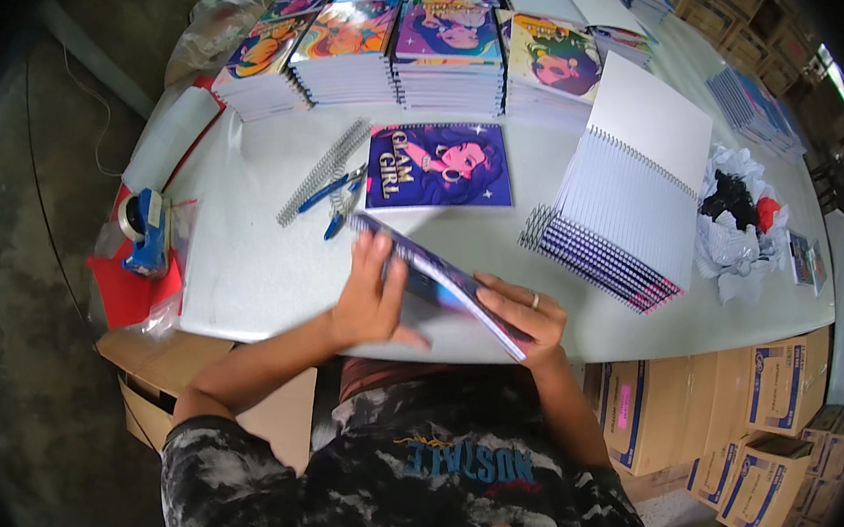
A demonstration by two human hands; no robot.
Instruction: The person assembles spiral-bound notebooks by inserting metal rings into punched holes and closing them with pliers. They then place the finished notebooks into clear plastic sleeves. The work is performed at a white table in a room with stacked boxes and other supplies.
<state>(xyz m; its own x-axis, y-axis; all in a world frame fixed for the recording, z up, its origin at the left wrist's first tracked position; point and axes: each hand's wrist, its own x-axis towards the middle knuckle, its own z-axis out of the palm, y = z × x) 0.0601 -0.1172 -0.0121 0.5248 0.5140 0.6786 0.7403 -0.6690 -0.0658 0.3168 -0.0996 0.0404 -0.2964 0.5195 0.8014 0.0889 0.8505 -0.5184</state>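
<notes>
The held notebook (447,283) is located at frame center, between the 2 hands, above the table's (252,268) near edge. Its long axis runs diagonally from upper left to lower right; 1 edge faces the camera. The right hand (532,316) is clamped on the lower-right end. The left hand (369,293) is at the upper-left end, fingers spread, thumb apart; fingertip pressure cannot be determined. The upper-left end points toward the blue-handled pliers (329,193).
</notes>
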